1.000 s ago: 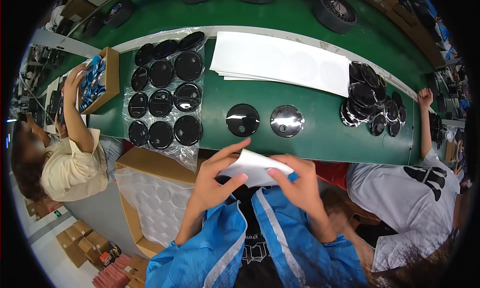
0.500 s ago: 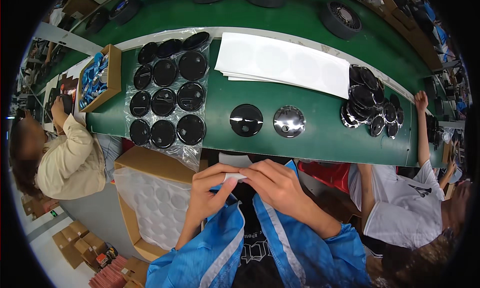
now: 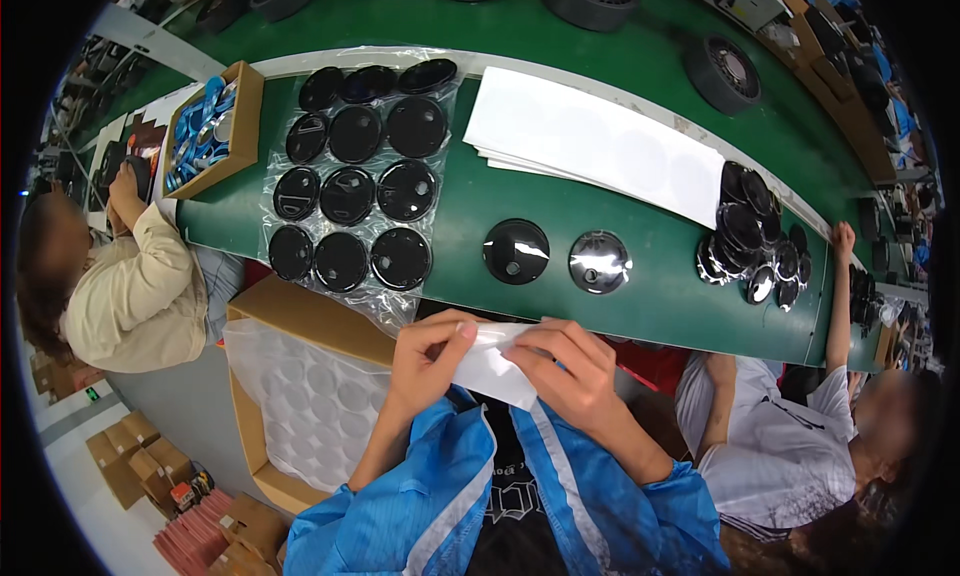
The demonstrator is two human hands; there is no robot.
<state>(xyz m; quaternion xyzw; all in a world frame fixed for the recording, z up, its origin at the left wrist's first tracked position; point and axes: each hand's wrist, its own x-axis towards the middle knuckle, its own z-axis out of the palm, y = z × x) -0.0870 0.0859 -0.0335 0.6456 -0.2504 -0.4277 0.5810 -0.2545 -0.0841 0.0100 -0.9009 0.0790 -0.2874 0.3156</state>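
Observation:
A thin, glossy white sheet (image 3: pixel 492 373) is stretched between my two hands in front of my chest, just off the table's near edge. My left hand (image 3: pixel 425 364) pinches its left end between thumb and fingers. On the other side, my right hand (image 3: pixel 568 369) grips it with bent fingers. Beyond them on the green table (image 3: pixel 470 291) lie a glossy black disc (image 3: pixel 517 251) and a second shiny disc (image 3: pixel 600 262), side by side and apart. Behind these discs is a stack of large white sheets (image 3: pixel 590 136) with faint round outlines.
Rows of black discs (image 3: pixel 403 258) lie on clear plastic at left; more are piled (image 3: pixel 738 226) at right. A small carton (image 3: pixel 247 126) holds blue-rimmed parts. An open carton (image 3: pixel 315 319) stands by my left arm. Wheels (image 3: pixel 722 74) sit farther back. People sit on both sides.
The white sheet was mostly hidden between my fingers and now shows spread out, hanging down. My hands have moved slightly apart. The whole view has shifted a little.

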